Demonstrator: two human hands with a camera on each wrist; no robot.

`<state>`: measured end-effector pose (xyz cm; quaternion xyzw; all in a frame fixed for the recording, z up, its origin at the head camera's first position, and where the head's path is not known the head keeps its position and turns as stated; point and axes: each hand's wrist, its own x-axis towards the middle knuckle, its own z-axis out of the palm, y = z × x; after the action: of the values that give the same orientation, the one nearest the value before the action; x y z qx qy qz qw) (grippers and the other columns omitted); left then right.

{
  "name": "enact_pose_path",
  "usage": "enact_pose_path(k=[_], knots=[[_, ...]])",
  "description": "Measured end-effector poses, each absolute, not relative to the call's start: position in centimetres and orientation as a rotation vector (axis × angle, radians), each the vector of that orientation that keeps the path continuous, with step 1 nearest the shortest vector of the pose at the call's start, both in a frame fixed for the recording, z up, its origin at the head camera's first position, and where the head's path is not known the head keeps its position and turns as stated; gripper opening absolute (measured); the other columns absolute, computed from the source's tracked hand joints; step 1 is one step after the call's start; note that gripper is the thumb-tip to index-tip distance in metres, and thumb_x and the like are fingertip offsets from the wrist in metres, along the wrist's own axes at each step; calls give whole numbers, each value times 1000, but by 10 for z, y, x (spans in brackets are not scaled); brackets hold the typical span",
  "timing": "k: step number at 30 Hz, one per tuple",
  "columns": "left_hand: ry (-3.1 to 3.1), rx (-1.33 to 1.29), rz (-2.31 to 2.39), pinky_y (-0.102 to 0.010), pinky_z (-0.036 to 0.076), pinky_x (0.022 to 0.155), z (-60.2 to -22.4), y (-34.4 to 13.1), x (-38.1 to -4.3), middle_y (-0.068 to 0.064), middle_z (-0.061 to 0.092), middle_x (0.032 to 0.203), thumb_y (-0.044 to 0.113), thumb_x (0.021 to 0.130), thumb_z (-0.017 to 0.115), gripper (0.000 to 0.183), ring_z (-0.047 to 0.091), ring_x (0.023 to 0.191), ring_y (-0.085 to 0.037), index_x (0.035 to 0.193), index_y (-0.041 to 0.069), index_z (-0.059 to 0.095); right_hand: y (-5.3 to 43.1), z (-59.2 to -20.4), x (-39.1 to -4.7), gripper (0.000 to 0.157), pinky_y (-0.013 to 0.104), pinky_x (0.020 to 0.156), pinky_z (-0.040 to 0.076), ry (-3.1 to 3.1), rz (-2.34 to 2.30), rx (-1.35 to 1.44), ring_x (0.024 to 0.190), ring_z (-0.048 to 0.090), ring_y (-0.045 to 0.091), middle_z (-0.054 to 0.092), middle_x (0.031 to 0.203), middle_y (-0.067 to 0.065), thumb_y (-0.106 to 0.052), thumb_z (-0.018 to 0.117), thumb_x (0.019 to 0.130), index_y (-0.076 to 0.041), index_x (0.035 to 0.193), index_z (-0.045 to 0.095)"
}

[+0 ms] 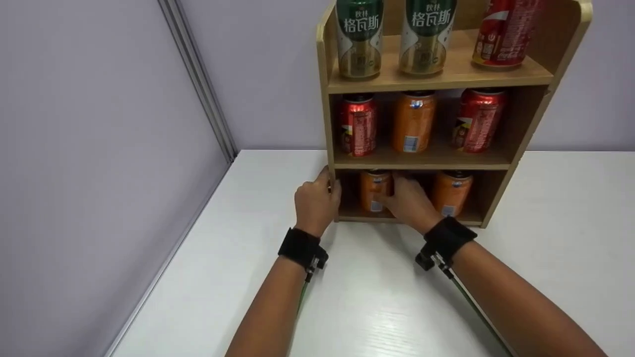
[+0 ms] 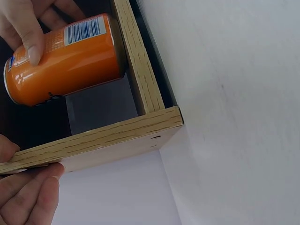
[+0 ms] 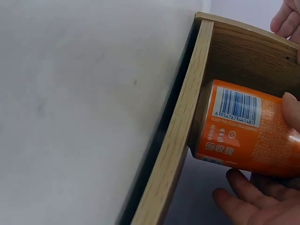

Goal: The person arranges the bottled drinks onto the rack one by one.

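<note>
A wooden shelf rack with three levels stands on the white table. My left hand grips its left side panel low down; in the left wrist view the fingers lie outside and the thumb inside. On the bottom level, my right hand holds the left orange can, which stands upright near the left panel. The thumb lies on the can's front, while the other fingers reach along its right side. A barcode label shows near the can's base in both wrist views.
Another orange can stands right of my right hand. The middle level holds a red can, an orange can and a second red can. Green-and-gold cans and a red can stand on top. A grey wall rises at left.
</note>
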<state>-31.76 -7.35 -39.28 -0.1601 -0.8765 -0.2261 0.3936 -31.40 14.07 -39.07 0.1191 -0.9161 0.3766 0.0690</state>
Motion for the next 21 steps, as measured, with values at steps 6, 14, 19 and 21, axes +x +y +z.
enact_pose_path(k=[6, 14, 19, 21], knots=[[-2230, -413, -577, -30, 43, 42, -394, -76, -316, -5, 66, 63, 16, 91, 64, 15, 49, 45, -10, 99, 4, 68, 148, -386, -297, 92, 52, 102, 36, -2786, 1120, 350, 133, 38, 37, 36, 148, 23, -55, 65, 87, 0, 150, 27], [-2226, -428, -566, -28, 41, 40, -392, -72, -317, -3, 62, 58, 17, 91, 65, 13, 47, 44, -9, 95, 5, 67, 167, -376, -248, 88, 49, 103, 36, -2696, 1291, 448, 131, 43, 30, 43, 145, 14, -58, 62, 87, -6, 151, 31], [-2212, -435, -575, -30, 40, 40, -393, -74, -317, -3, 61, 57, 16, 91, 65, 12, 47, 43, -11, 94, 5, 66, 169, -356, -219, 77, 46, 103, 37, -2571, 1283, 539, 128, 47, 26, 51, 138, 11, -51, 64, 89, -5, 146, 40], [-2210, -431, -575, -30, 40, 39, -395, -76, -318, -3, 60, 56, 16, 91, 65, 12, 47, 43, -11, 94, 5, 66, 169, -348, -207, 70, 45, 102, 38, -2512, 1261, 581, 126, 49, 22, 54, 136, 8, -45, 65, 91, -5, 144, 43]])
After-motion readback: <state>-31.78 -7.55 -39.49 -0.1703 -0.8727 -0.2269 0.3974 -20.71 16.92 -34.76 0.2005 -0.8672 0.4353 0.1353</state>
